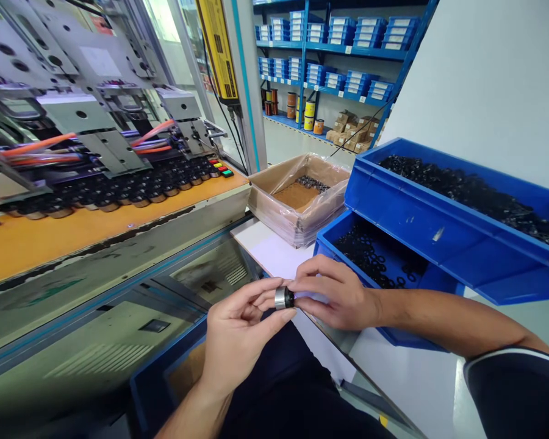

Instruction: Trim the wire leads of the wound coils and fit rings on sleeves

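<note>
A small cylindrical part (283, 298), silver on its left side and black on its right, is held between both hands at the centre of the view. My left hand (244, 323) grips it from the left, the thumb below and the fingers above and behind. From the right, my right hand (332, 292) touches the black end with closed fingertips; whether they also pinch something smaller cannot be made out.
A blue bin (439, 225) of black parts rests tilted over a lower blue bin (324, 244) with black rings. Behind the hands is a plastic-lined carton (279, 219). Rows of black parts (155, 189) line the machine's orange ledge (64, 238) at left. Blue shelves (329, 47) stand behind.
</note>
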`<state>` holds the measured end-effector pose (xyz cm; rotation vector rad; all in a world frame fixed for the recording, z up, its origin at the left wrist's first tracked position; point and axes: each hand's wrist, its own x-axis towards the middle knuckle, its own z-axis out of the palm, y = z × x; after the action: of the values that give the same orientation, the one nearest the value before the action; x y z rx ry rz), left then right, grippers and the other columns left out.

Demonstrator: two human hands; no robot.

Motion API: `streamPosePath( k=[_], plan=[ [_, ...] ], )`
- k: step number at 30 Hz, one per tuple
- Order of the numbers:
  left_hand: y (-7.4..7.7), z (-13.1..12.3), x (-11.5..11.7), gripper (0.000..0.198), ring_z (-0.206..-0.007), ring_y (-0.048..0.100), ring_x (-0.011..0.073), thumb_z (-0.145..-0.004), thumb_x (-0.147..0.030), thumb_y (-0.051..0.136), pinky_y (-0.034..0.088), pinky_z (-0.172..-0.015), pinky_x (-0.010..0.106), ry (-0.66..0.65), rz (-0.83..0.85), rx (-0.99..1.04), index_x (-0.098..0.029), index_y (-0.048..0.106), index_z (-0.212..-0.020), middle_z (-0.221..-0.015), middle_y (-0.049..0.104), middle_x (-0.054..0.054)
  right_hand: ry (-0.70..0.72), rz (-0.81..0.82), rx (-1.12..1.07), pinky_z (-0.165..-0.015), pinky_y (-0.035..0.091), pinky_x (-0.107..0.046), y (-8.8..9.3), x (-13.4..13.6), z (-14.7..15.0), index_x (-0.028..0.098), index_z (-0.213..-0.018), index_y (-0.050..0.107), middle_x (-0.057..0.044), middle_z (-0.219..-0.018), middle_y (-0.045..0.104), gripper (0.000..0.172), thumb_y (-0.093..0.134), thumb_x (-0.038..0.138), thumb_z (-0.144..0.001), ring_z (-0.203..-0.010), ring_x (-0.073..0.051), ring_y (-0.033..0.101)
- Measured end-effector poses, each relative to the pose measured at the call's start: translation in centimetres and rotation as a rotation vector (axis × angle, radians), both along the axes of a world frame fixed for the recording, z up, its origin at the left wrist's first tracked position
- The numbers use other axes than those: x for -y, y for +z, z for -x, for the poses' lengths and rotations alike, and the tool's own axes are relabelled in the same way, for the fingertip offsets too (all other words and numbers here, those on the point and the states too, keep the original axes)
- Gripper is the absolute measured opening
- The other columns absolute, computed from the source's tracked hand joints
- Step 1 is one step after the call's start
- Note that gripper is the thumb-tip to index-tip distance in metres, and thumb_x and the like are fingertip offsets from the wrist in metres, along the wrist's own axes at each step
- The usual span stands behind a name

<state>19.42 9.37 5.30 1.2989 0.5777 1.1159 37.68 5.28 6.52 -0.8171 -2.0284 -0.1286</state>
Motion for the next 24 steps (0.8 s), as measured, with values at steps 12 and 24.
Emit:
streamPosePath(
  k=[12, 24],
  plan=[
    [-0.55, 0.41, -0.18, 0.039, -0.083, 0.076, 0.0128, -0.064, 0.000, 0.081, 0.060, -0.079, 0.014, -0.109, 0.070, 0.047, -0.027, 0.079, -0.092, -0.097, 0.079, -0.001, -0.007, -0.069, 0.103, -0.073, 0.056, -0.030, 0.25, 0.00, -0.25, 0.009, -0.111, 0.059, -0.010, -0.095, 0.060, 0.018, 0.062, 0.015, -0.094, -0.087, -0.016, 0.057],
    [-0.66, 0.38, -0.19, 0.038, -0.079, 0.076, 0.0128, -0.063, 0.001, 0.081, 0.060, -0.075, 0.013, -0.148, 0.129, 0.077, -0.023, 0.079, -0.092, -0.091, 0.080, 0.001, -0.013, -0.061, 0.117, -0.074, 0.056, -0.029, 0.16, -0.11, -0.33, 0.009, -0.109, 0.060, -0.010, -0.097, 0.060, 0.017, 0.061, 0.014, -0.094, -0.089, -0.016, 0.058]
  ],
)
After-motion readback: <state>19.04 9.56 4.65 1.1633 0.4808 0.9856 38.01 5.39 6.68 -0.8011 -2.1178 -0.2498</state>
